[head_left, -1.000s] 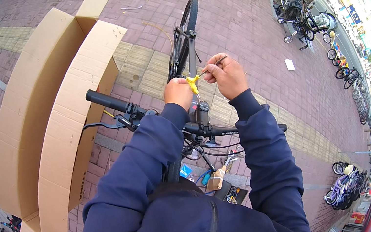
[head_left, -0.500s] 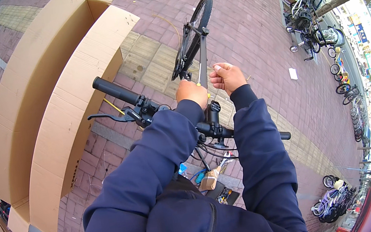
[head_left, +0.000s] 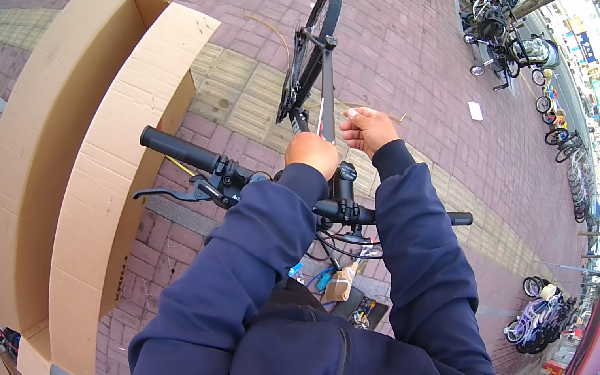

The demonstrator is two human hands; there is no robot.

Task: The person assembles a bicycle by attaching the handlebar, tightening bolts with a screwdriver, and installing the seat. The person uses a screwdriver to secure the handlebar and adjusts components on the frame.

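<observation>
A black bicycle stands in front of me, its handlebar (head_left: 349, 212) crossing near my body and its rear wheel (head_left: 333, 13) pointing away. My left hand (head_left: 312, 155) is closed in a fist over the frame's top tube (head_left: 328, 94), just beyond the stem (head_left: 346, 173); its fingers and anything in them are hidden. To the right of the tube, my right hand (head_left: 370, 129) is raised with fingers curled and thumb pressed to them; what it pinches, if anything, is too small to make out. The left handlebar grip (head_left: 181, 148) and brake lever (head_left: 169, 194) are untouched.
A long, open cardboard box (head_left: 116, 168) stands close on the left. Beneath the handlebar lie a brown paper-wrapped bundle (head_left: 341, 284) and a tool tray (head_left: 366, 312). White paper (head_left: 475, 111) lies on the paving at right. Several bicycles (head_left: 544, 317) are parked further right.
My view has shifted slightly, and the handlebar sits a little further left. Yellow bits seen beside my left hand no longer show. Both hands keep nearly the same places.
</observation>
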